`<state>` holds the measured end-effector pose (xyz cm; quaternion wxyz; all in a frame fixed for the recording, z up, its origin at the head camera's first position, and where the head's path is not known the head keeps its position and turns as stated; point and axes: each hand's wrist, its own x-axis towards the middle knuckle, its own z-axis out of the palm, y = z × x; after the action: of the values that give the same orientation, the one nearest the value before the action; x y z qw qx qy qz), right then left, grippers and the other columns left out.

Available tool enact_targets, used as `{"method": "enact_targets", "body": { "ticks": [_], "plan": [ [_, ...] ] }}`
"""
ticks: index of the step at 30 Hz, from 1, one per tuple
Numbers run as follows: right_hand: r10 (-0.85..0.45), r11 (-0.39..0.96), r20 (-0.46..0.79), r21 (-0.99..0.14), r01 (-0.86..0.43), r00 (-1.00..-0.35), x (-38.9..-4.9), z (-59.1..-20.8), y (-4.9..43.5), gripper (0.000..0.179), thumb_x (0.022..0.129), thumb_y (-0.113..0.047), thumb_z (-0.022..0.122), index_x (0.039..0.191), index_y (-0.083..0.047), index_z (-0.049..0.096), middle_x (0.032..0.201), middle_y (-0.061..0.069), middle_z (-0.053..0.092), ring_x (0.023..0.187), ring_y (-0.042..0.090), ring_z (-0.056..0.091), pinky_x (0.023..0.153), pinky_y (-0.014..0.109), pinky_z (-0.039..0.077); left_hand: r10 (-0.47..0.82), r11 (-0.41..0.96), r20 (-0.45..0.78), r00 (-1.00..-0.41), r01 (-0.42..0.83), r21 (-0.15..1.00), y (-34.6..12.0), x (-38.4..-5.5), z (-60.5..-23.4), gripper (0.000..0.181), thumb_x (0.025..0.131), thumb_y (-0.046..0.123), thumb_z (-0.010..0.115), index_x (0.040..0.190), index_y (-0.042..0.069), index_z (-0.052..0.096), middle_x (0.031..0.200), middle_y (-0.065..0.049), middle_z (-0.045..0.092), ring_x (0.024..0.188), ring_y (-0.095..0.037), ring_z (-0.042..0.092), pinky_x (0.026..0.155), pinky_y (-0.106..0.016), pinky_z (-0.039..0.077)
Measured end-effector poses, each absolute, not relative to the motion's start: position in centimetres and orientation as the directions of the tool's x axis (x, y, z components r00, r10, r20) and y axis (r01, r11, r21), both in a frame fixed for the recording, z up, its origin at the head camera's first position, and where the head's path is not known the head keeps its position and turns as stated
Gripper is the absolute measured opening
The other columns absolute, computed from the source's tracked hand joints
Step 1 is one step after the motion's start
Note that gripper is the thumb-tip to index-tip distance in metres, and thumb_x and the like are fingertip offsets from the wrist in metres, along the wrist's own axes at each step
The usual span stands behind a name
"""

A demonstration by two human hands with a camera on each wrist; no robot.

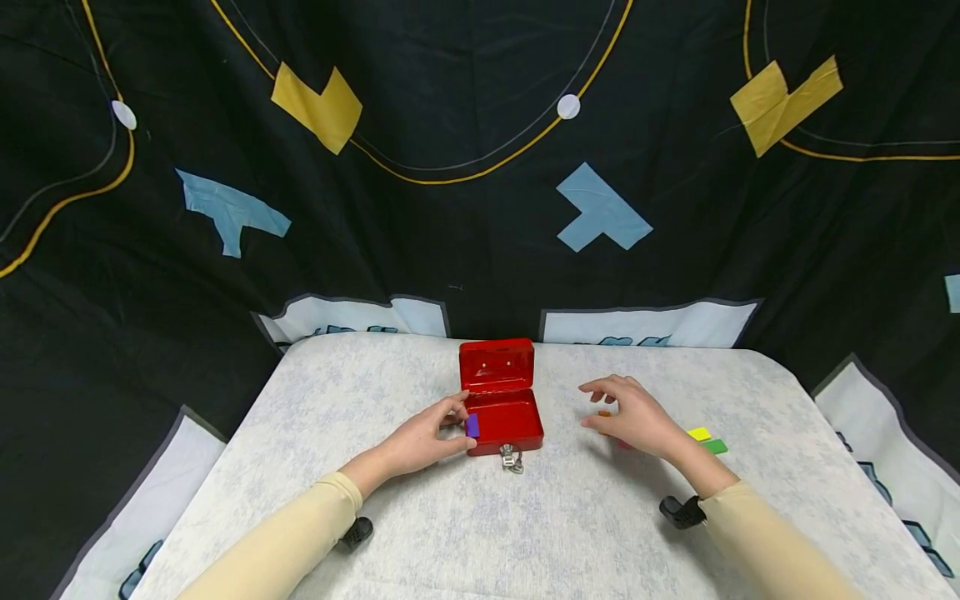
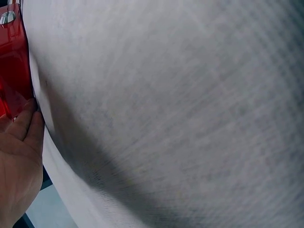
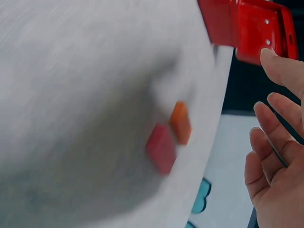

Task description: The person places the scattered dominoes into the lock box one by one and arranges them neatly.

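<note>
Apparently mid-placement: left hand (image 1: 423,440) pinches a small flat purple block (image 1: 472,425) between thumb and fingertips, right at the left rim of the small red metal cash box (image 1: 508,417), which sits near the middle of the white-covered counter (image 1: 375,392). Lid stands upright at the back; tray looks bare from the head view, though its floor is only partly readable. Judged step: block poised at the box edge, not yet inside. Next move would call for clearing the rim, then letting the pinch go over the tray.

Metal latch with keys (image 1: 512,457) hangs at the box front, touching the counter, just beside the left thumb; could snag.

Right hand (image 1: 630,417) hovers with fingers loosely spread, holding nothing. Under it lie a small orange block (image 3: 181,122) and a red block (image 3: 161,147), touching each other. Farther right, a yellow block (image 1: 700,433) and a green block (image 1: 715,447) lie side by side. Nothing stands between the hands and the box.
</note>
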<state>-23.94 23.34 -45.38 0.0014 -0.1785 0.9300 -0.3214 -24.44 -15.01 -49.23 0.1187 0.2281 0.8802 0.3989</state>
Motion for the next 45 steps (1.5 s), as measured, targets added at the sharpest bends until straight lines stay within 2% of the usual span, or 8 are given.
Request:
{"method": "enact_targets", "body": {
  "ticks": [11, 20, 27, 33, 45],
  "plan": [
    [-0.279, 0.796, 0.097, -0.533, -0.287, -0.955, -22.5, -46.8, 27.0, 0.052, 0.088, -0.031, 0.083, 0.133, -0.013, 0.066, 0.112, 0.001, 0.065, 0.104, 0.023, 0.054, 0.081, 0.041, 0.046, 0.499, 0.574, -0.024, -0.866, 0.309, 0.758, -15.1, -24.4, -49.5, 0.043, 0.092, 0.046, 0.075, 0.119, 0.019, 0.053, 0.166, 0.007, 0.028, 0.135, -0.021, 0.052, 0.114, -0.048, 0.038],
    [-0.248, 0.844, 0.115, -0.461, -0.273, -0.962, -21.7, -48.2, 29.0, 0.052, 0.084, -0.035, 0.085, 0.128, -0.012, 0.069, 0.108, 0.001, 0.066, 0.098, 0.024, 0.052, 0.078, 0.04, 0.042, 0.498, 0.571, -0.017, -0.867, 0.313, 0.759, -15.1, -24.2, -49.3, 0.043, 0.093, 0.044, 0.075, 0.119, 0.018, 0.054, 0.166, 0.005, 0.03, 0.134, -0.023, 0.054, 0.113, -0.049, 0.039],
    [-0.207, 0.884, 0.109, -0.404, -0.234, -0.972, -21.6, -49.1, 29.6, 0.053, 0.08, -0.04, 0.087, 0.122, -0.012, 0.073, 0.102, 0.0, 0.065, 0.095, 0.023, 0.05, 0.082, 0.047, 0.04, 0.493, 0.573, -0.023, -0.87, 0.304, 0.761, -15.1, -24.2, -49.4, 0.043, 0.092, 0.043, 0.076, 0.119, 0.019, 0.054, 0.166, 0.006, 0.03, 0.134, -0.023, 0.054, 0.113, -0.048, 0.039],
    [-0.161, 0.9, 0.082, -0.397, -0.18, -0.984, -21.4, -49.4, 29.5, 0.053, 0.079, -0.043, 0.087, 0.121, -0.012, 0.074, 0.1, 0.0, 0.063, 0.093, 0.022, 0.049, 0.08, 0.047, 0.04, 0.488, 0.572, -0.013, -0.873, 0.308, 0.76, -15.0, -24.2, -49.4, 0.042, 0.092, 0.044, 0.076, 0.118, 0.019, 0.054, 0.165, 0.006, 0.032, 0.134, -0.023, 0.054, 0.113, -0.046, 0.04],
    [-0.162, 0.9, 0.102, -0.392, -0.189, -0.982, -21.4, -49.6, 29.6, 0.05, 0.081, -0.044, 0.086, 0.118, -0.012, 0.075, 0.096, -0.002, 0.061, 0.088, 0.02, 0.046, 0.079, 0.044, 0.038, 0.493, 0.561, -0.012, -0.87, 0.308, 0.768, -14.9, -24.4, -49.3, 0.044, 0.091, 0.046, 0.077, 0.118, 0.02, 0.054, 0.165, 0.006, 0.031, 0.134, -0.023, 0.054, 0.113, -0.047, 0.04]
  ]
}}
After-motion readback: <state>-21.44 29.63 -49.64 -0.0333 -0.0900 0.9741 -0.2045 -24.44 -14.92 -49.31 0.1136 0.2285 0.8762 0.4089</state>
